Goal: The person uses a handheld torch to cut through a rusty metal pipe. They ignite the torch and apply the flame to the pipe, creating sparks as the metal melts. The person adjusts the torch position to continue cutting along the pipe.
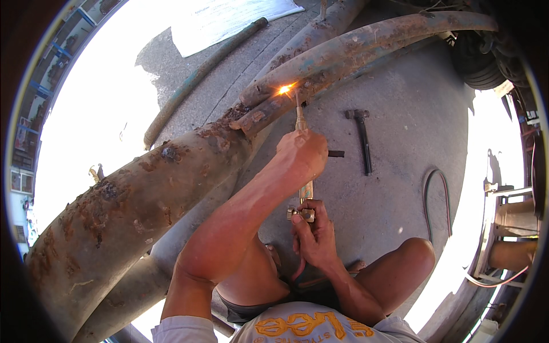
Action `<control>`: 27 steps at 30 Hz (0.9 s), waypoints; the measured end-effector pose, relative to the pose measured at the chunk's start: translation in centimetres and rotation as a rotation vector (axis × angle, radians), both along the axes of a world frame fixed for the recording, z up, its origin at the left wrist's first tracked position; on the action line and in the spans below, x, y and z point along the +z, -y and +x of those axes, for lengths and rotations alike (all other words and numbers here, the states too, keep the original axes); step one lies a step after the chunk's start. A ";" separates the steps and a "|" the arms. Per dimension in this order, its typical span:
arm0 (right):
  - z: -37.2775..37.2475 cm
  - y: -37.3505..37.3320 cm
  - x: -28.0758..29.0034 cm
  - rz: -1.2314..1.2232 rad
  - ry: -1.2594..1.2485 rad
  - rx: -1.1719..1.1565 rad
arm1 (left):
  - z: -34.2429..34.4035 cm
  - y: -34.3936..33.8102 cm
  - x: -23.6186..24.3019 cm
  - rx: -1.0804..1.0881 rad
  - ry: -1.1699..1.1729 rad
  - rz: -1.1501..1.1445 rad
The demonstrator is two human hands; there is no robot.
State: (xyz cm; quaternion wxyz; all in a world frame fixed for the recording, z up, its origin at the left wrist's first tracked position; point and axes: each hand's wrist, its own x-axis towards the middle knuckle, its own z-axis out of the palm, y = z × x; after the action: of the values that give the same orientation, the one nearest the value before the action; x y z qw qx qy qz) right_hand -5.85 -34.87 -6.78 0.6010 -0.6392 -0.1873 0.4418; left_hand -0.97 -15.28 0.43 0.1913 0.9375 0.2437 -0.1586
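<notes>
A brass gas torch [301,121] runs up the middle, its nozzle at a bright orange spot [285,90] on a rusty narrow pipe [264,116]. My left hand [303,151] is wrapped round the torch's body, close behind the nozzle. Lower down, my right hand [315,237] grips the valve end, thumb and fingers at the brass knobs [297,215]. Another curved rusty pipe [366,43] lies along the heated one. Both meet the end of a thick, rust-flaked pipe [189,166] that slants up from the lower left.
A hammer [363,140] lies on the concrete floor, right of the torch. Beyond it curves a hose loop [426,197]. A slim greenish pipe [200,77] and a white sheet [229,26] lie at the far left. Dark round parts [480,66] stand at the far right.
</notes>
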 end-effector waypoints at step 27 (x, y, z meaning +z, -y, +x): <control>-0.1 0.0 -0.5 0.051 0.050 0.022 | -0.6 0.4 -1.0 -0.010 0.137 0.040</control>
State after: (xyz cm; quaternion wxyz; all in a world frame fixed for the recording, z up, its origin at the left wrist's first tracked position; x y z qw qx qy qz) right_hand -5.91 -34.88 -7.29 0.6074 -0.6324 -0.2205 0.4272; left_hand -1.53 -15.69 -0.56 0.1878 0.9511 0.2283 -0.0899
